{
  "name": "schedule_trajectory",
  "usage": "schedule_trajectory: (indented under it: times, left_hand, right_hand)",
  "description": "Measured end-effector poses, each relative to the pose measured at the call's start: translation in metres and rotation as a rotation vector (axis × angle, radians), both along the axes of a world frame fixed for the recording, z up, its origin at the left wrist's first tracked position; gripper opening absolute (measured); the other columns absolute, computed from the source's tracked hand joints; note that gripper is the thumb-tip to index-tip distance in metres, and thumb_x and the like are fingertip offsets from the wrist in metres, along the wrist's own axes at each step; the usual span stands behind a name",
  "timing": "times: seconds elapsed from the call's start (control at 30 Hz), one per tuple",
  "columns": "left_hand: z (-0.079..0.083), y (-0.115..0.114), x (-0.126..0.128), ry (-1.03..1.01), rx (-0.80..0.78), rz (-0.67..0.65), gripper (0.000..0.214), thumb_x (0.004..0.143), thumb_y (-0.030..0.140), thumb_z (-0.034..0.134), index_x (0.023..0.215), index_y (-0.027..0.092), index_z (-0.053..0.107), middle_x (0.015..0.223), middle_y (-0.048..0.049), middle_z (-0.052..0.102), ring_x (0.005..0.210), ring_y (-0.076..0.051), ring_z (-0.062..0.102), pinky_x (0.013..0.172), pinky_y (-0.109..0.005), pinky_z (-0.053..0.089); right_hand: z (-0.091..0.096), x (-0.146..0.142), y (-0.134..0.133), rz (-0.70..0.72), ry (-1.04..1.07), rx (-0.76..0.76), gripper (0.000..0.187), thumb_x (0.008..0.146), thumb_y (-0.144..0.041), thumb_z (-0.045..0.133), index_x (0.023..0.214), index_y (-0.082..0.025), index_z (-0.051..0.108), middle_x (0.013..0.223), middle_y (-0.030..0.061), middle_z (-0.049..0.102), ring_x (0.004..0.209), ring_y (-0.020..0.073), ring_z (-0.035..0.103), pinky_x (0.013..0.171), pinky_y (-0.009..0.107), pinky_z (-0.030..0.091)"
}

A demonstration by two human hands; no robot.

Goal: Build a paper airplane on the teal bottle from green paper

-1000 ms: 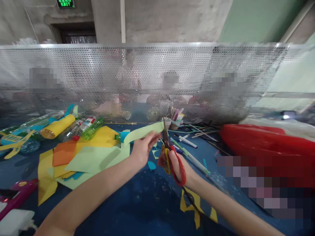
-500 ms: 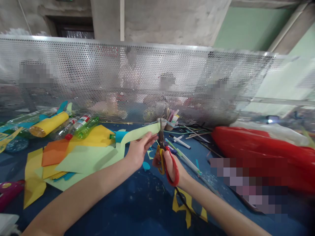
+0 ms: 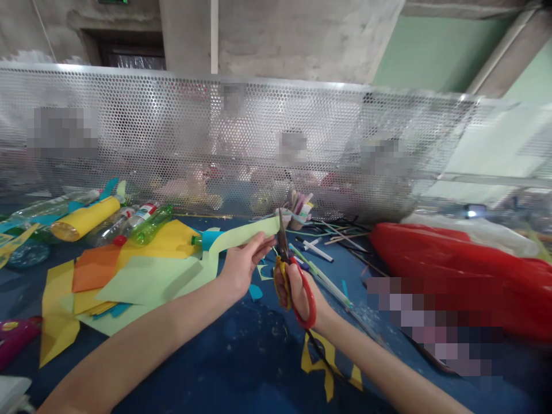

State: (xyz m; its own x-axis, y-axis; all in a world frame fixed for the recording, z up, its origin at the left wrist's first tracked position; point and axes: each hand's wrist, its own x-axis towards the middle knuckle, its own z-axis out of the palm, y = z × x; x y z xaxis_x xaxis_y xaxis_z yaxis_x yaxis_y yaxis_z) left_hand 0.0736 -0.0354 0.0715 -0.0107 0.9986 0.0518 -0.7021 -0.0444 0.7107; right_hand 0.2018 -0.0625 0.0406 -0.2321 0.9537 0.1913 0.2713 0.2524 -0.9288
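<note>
My left hand point(image 3: 244, 259) is closed on a pale green paper strip point(image 3: 241, 232), thumb on top and fingers beneath. The strip runs left and curls down near a bottle neck wrapped in blue paper point(image 3: 211, 239). In my right hand point(image 3: 299, 287) is a pair of scissors point(image 3: 283, 244) with one red and one yellow handle, blades pointing up. The blades are at the strip's right end; whether they are cutting into it I cannot tell. Below the hands lies a small blue paper scrap point(image 3: 255, 293).
Coloured paper sheets point(image 3: 142, 279) and plastic bottles point(image 3: 150, 224) lie left. Markers point(image 3: 317, 250) and sticks are scattered right of the scissors, beside a red plastic bag point(image 3: 457, 259). Yellow paper scraps point(image 3: 319, 359) lie in front. A perforated metal screen point(image 3: 241, 144) stands behind.
The scissors' handles have moved slightly apart and the blades have shifted a little at the strip's end. My left hand and the strip stay nearly in place.
</note>
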Motion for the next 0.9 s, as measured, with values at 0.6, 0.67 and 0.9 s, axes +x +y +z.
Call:
schedule_trajectory:
  times: [0.6,0.67,0.9]
  left_hand:
    - [0.007,0.005,-0.007,0.052,-0.002,0.052,0.009,0.069,0.018,0.066,0.07,0.009,0.07,0.074,-0.0093,0.072,0.076,-0.018,0.069,0.081,-0.029,0.052]
    - [0.005,0.007,-0.008,0.06,0.022,0.066,0.011,0.067,0.02,0.068,0.07,0.01,0.069,0.073,-0.0093,0.072,0.075,-0.019,0.069,0.08,-0.03,0.051]
    - [0.003,0.017,-0.015,0.077,0.12,0.103,0.016,0.059,0.025,0.073,0.062,0.011,0.066,0.064,-0.0059,0.07,0.068,-0.019,0.068,0.078,-0.031,0.05]
  right_hand:
    - [-0.005,0.006,0.006,-0.043,-0.052,-0.014,0.053,0.083,-0.067,0.026,0.057,-0.022,0.037,0.043,-0.0039,0.038,0.033,0.0098,0.04,0.034,0.023,0.033]
    - [-0.004,0.007,0.006,-0.04,-0.069,-0.02,0.053,0.082,-0.068,0.027,0.058,-0.021,0.038,0.044,-0.0035,0.039,0.033,0.01,0.04,0.034,0.023,0.033]
    - [0.0,0.007,0.005,-0.013,-0.159,-0.006,0.052,0.083,-0.066,0.025,0.057,-0.022,0.037,0.042,-0.0035,0.039,0.032,0.0101,0.038,0.034,0.024,0.032]
